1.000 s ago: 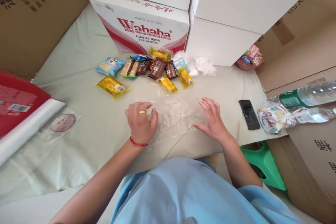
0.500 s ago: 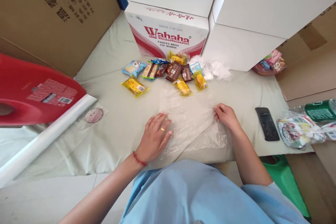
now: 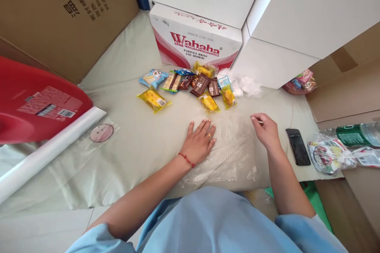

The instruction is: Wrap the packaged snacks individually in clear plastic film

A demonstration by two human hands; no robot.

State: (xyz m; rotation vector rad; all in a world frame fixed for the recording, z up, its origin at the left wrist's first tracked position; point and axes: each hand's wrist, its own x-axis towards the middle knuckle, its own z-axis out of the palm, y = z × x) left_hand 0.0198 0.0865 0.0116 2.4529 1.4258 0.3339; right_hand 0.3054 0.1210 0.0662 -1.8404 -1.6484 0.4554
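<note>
A clear plastic bag [image 3: 228, 158] lies flattened and wrinkled on the cloth in front of me. My left hand [image 3: 198, 140] rests palm down on its left part, fingers spread. At the bag's far right edge, my right hand [image 3: 265, 129] is closed in a pinch; the thin film between its fingertips is hard to see. Beyond the hands sits a group of wrapped snacks: a yellow packet [image 3: 209, 102], another yellow packet [image 3: 153, 99], a brown packet [image 3: 200, 84] and a light blue packet [image 3: 153, 78] among them.
Behind the snacks stand a Wahaha water carton [image 3: 196, 39] and crumpled white plastic [image 3: 246, 83]. A phone [image 3: 298, 147], a tied bag [image 3: 329, 156] and a bottle [image 3: 358, 134] lie right. Left are a red container [image 3: 44, 102], white roll [image 3: 56, 150] and round pink item [image 3: 101, 132].
My left hand has slid right and slightly forward over the bag, its fingers now pointing forward. My right hand has shifted a little right, still pinched. The view has tilted slightly.
</note>
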